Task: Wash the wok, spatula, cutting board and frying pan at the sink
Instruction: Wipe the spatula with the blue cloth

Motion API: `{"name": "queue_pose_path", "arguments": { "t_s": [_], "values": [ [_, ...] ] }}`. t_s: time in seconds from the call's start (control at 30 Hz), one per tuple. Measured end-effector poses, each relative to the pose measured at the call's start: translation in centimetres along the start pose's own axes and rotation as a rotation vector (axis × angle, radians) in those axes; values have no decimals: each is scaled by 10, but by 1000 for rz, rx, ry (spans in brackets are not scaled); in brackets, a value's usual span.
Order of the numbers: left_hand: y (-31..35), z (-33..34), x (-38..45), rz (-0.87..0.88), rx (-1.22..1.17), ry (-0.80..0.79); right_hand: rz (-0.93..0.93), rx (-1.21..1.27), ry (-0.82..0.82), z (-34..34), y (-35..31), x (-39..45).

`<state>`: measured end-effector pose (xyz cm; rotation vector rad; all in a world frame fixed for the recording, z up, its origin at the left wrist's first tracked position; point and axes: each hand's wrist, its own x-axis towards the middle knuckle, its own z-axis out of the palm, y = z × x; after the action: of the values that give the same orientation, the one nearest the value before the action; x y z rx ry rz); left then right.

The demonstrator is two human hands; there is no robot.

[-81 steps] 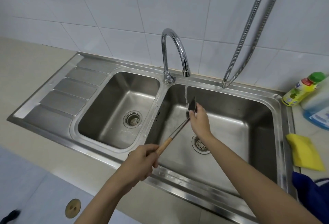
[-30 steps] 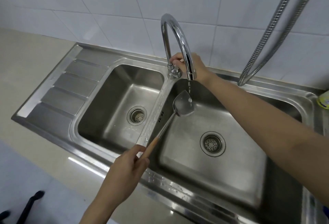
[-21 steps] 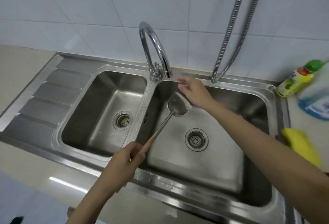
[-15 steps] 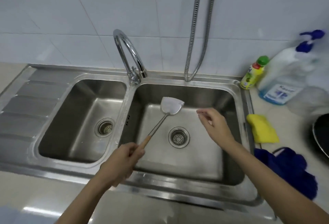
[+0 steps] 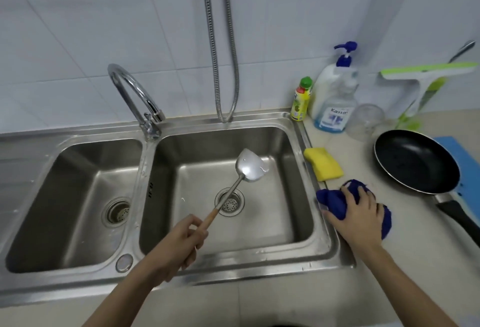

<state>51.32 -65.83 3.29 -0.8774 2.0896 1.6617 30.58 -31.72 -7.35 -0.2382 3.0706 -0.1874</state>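
On the far left, the ribbed drainboard runs into the stainless steel double sink (image 5: 322,246), both basins bare metal with a round strainer drain in each. The curved chrome tap (image 5: 130,92) stands on the divider, spout over the right basin. Down front, the left hand (image 5: 179,246) is clenched around the wooden grip of the long steel spatula (image 5: 250,168), blade raised and tilted over the right basin, above the drain, shining wet. Past the sink's right rim, on the pale surface (image 5: 415,261), a yellow sponge (image 5: 323,164) lies just beside the edge. In front of it, the right hand (image 5: 355,216) presses down on a crumpled dark blue cloth (image 5: 335,200), fingers curling into it. Further right, the black non-stick frying pan (image 5: 415,161) sits partly on a light blue cutting board (image 5: 465,155), handle pointing toward the camera.
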Motion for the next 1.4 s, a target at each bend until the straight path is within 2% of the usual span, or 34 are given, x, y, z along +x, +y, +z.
{"name": "queue_pose_path", "arguments": {
  "t_s": [0.13,0.27,0.4,0.53,0.67,0.77,0.93,1.07,1.17,1.3,1.4],
  "values": [
    [5,1,-2,-23,-55,-2,-64,53,123,4,5,-8],
    [12,0,-1,-12,-81,-30,-148,110,151,1,6,-14],
    [22,-2,-3,1,-92,-85,-92,361,224,-22,-6,-20],
    [30,1,-6,36,-92,-113,-150,575,386,-58,-54,-4],
    [40,5,-13,72,-106,-149,-363,673,406,-87,-124,30],
    [49,1,-22,106,-152,-155,-573,621,345,-92,-170,52],
    [52,-11,-35,113,-193,-143,-760,441,250,-66,-211,67],
    [40,-13,-48,80,-269,-106,-873,446,16,-63,-210,67],
    [35,-18,-56,75,-297,-92,-1021,250,95,-56,-199,67],
    [37,-21,-62,120,-196,-79,-989,156,182,-59,-203,73],
    [41,-24,-64,145,-144,-39,-934,202,191,-71,-217,85]
  ]
}}
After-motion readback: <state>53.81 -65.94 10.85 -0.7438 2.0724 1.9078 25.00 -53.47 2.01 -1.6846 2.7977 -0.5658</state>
